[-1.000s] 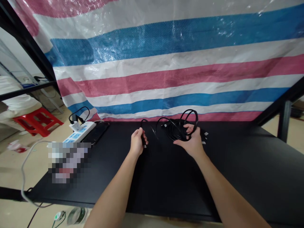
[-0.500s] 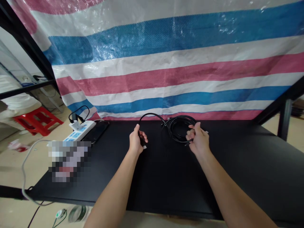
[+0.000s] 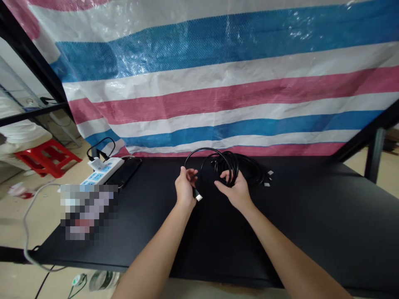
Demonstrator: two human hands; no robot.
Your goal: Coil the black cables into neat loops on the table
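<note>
A black cable (image 3: 204, 148) arches between my two hands above the black tabletop (image 3: 199, 245). My left hand (image 3: 185, 190) is closed around one end of it, and a plug with a flat silver tip (image 3: 198, 197) sticks out below the fingers; it looks like an HDMI plug. Several loops of the cable lie in my right hand (image 3: 238, 193), with the fingers curled behind them and the thumb apart in front. Just behind that hand, more black cable (image 3: 257, 168) lies coiled on the table, with pale plug ends (image 3: 267, 184) at its right.
At the left stand a white power strip (image 3: 107, 170) with a charger plugged in, a dark phone (image 3: 129, 172) and a blurred-out patch. A striped plastic sheet (image 3: 218, 99) hangs behind the table. A person in white sits on a red stool (image 3: 48, 158) beyond the left side.
My right hand has moved left, bringing loops of cable away from the coil towards my left hand. My left hand has shifted slightly right, and its plug shows more clearly.
</note>
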